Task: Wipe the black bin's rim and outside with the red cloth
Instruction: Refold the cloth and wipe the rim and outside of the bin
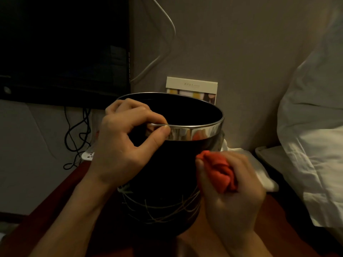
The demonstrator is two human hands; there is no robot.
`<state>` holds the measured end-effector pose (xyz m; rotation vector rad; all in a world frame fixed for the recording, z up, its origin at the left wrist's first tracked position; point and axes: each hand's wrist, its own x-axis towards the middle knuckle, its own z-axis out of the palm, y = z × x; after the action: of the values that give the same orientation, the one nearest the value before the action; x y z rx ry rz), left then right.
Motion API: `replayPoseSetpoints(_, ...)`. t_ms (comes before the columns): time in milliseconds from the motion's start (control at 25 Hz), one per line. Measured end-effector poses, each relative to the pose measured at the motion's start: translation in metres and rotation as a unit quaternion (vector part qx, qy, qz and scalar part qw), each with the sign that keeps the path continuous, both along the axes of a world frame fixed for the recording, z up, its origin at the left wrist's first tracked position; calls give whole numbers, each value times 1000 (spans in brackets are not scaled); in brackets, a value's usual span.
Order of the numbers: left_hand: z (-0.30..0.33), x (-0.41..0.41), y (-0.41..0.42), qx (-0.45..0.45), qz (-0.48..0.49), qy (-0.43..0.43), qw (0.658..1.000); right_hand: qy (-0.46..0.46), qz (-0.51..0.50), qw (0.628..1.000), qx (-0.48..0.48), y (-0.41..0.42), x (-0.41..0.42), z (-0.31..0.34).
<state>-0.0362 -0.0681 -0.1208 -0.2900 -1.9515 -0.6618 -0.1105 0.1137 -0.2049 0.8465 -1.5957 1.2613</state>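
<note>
Standing on a reddish-brown wooden surface [46, 219], the black bin [163, 173] fills the middle of the view, upright, with a shiny chrome band [200, 131] running round its top and thin pale scratch-like lines across its lower side. The person's left hand [126, 143] holds the near-left part of the rim: the thumb presses the outside of the chrome band while the index finger curls over the edge, pinching the rim between them; the other fingers are curled over the rim further back. The right hand [230, 186] is at the bin's right flank, fingers closed tightly round the bunched red cloth [219, 169], whose upper folds stick out above the fist and lie against or just beside the black wall, below the chrome band. Behind the bin a small printed card [193, 88] leans against the wall. A dark screen [65, 49] hangs at upper left, with black cables [78, 134] dangling beneath it. White bedding [311, 136] lies at the right.
</note>
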Motion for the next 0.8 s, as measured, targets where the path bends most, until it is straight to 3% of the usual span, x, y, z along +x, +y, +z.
replayPoseSetpoints(160, -4, -5, 26, -58, 70, -7, 996, 24, 25, 998, 49, -14, 8, -17)
replayPoseSetpoints(280, -2, -5, 21, -30, 48, -2, 998, 14, 43, 997, 58, -10, 11, -11)
replayPoseSetpoints(560, -1, -3, 13, -3, 10, -1, 1000, -40, 15, 999, -18, 12, 4, 26)
replayPoseSetpoints(800, -1, -4, 13, 2, 1, -3, 1000, 4, 25, 999, 44, 0, 17, 16)
